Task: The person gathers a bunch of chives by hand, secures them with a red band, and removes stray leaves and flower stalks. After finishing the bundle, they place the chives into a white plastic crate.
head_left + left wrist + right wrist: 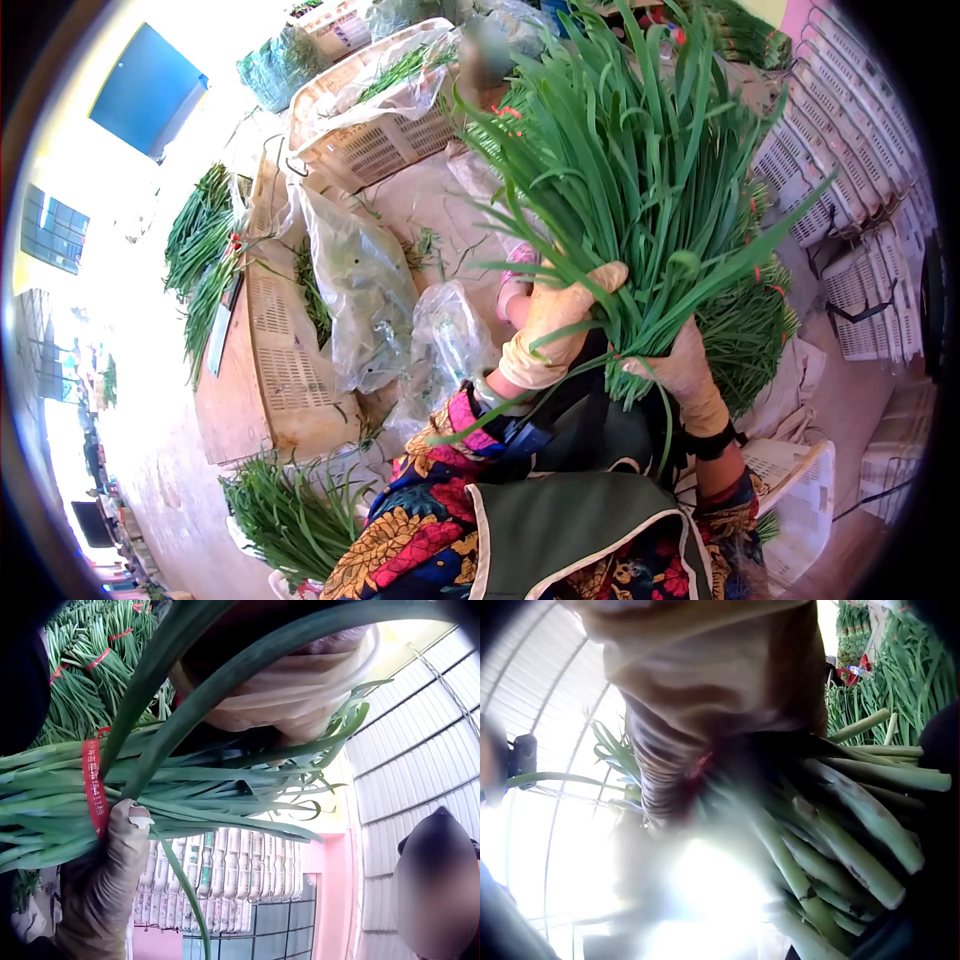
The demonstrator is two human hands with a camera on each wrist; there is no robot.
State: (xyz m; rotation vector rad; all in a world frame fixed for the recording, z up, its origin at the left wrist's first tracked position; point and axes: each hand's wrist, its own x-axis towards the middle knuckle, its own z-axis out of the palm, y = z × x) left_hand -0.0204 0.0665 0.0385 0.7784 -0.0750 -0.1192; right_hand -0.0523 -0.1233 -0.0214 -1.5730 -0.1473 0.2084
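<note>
- Leafy green bunch [640, 190], between one and two o'clock in the head view, held in both hands: long, flat, glossy blades fan out above, and the cut stems gather below. A red printed band [94, 787] wraps it near the stem end.
- At nine o'clock, a banded bundle [205, 240] of thin, dark leaves lies by a knife [222, 325] with a pale blade, at the edge of a slatted plastic crate [285, 385] with scuffed, stained sides.
- Toward eight o'clock, a white-rimmed container [237, 535] is heaped with loose leaves [290, 515].
- Nearer the middle, still at nine o'clock, a clear plastic bag [360, 290] lies crumpled and shiny.
- At eleven o'clock, a cream crate [370, 150] with slotted walls holds wrinkled plastic film and slim green stems [405, 72].
- Just right of the centre, the left hand [550, 325] — in a thin, creased, pale glove — grasps the leaves, fingers curled.
- Right of it, the right hand [690, 375], gloved too, grips the stem end close to the band.
- At three o'clock, dense green bundles [750, 330] with red ties are piled.
- At two o'clock, white slotted crates [850, 130] stand stacked; at four, a pale basket [815, 500] shows its curved rim.
</note>
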